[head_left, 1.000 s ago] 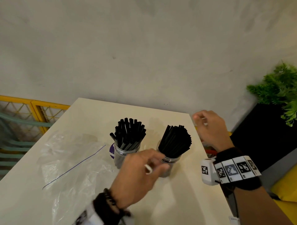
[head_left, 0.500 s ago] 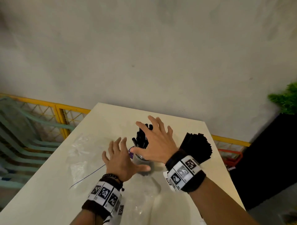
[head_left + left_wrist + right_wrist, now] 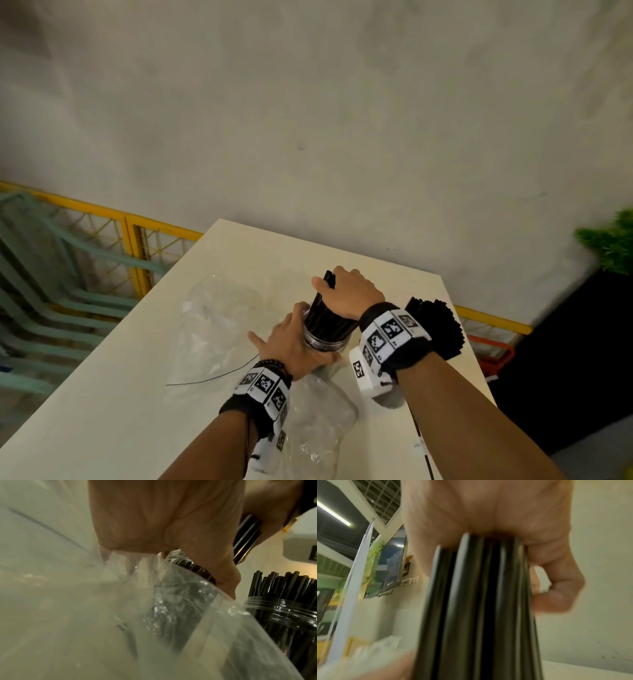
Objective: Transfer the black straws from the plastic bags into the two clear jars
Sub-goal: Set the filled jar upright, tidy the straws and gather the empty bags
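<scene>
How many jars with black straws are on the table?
2. One jar stands in the middle of the table, held by the left hand. The other jar is just right of it, mostly hidden behind the right hand's wrist.

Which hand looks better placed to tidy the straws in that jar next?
The right hand, I'd say: it already grips the tops of the black straws. The left hand wraps the clear jar, steadying it.

head looks down at the table (image 3: 144,394); wrists close; all share the straws (image 3: 325,318).
</scene>
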Tool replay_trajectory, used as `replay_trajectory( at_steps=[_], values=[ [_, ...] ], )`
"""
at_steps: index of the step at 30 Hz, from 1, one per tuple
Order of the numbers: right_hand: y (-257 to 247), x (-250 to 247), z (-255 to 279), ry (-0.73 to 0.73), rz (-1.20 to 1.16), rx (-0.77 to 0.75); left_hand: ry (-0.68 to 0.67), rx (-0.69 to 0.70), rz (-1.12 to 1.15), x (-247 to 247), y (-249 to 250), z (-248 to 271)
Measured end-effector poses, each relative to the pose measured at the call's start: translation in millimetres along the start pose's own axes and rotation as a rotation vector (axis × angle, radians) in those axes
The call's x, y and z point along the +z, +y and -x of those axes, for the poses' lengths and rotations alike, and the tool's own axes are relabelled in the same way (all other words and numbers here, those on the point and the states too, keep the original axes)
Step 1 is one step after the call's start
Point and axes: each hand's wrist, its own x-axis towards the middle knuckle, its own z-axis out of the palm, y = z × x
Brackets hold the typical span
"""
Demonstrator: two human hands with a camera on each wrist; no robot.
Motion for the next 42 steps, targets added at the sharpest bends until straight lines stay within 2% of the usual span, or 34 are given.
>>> replay_trajectory(
  at_steps=[1, 3, 6, 9, 11, 13, 16, 22, 25, 27, 30, 33, 37, 39, 41, 42],
  values=[
    [1.3, -4.0, -1.0, -0.019, -0.03, 0.006, -0.001, 0.003, -0.001, -0.5, -0.1, 0.4],
    [5.2, -15.2, 1.7, 0.06, -0.126, -0.024, -0.002, 0.005, 0.002, -1.4, -0.5, 1.2],
    [17.0, -23.4, 17.4, 0.145, -0.174, -0.141, 0.001, 0.006, 0.006, -0.6, 0.6, 1.3],
    [23.8, -9.4, 39.8, 0.076, 0.005, -0.292, 0.002, -0.001, 0.001, 0.8, 0.8, 1.2],
    [23.9, 8.5, 40.9, 0.074, 0.113, -0.322, 0.003, -0.004, -0.003, 1.5, 0.3, 1.6],
    [18.7, 20.5, 31.5, 0.116, 0.118, -0.3, -0.002, -0.003, -0.01, 2.4, 0.9, 0.8],
    [8.4, 19.0, 11.2, 0.195, 0.003, -0.232, -0.003, -0.005, -0.009, 1.7, 1.4, 0.2],
    [6.0, 9.9, 0.6, 0.189, -0.007, -0.178, 0.002, 0.008, 0.001, -0.4, -0.2, 0.8],
    [8.0, 11.1, 1.3, 0.085, 0.044, -0.151, 0.007, 0.013, 0.004, 0.9, -0.4, 0.3],
    [10.0, 0.6, -1.5, 0.005, -0.034, -0.123, 0.003, 0.018, 0.008, 0.6, -1.2, 0.4],
    [16.3, -19.5, -4.2, 0.109, -0.21, -0.107, 0.011, 0.02, 0.027, 0.4, -1.0, 0.9],
    [14.9, -19.6, 4.2, 0.199, -0.137, -0.169, 0.013, 0.016, 0.022, 1.3, -1.3, 0.9],
    [-7.3, 8.3, 17.3, 0.195, 0.13, -0.311, 0.002, 0.003, -0.025, 2.1, -2.0, -1.9],
    [-8.0, 18.6, 16.7, 0.194, 0.221, -0.254, -0.009, -0.004, -0.037, 2.3, -2.1, -2.4],
    [-1.4, 22.5, 15.2, 0.224, 0.153, -0.145, -0.006, -0.001, -0.026, 2.5, -2.5, -2.3],
    [2.5, 25.1, 15.2, 0.261, 0.121, -0.138, -0.006, -0.001, -0.022, 2.5, -2.4, -1.9]
  ],
)
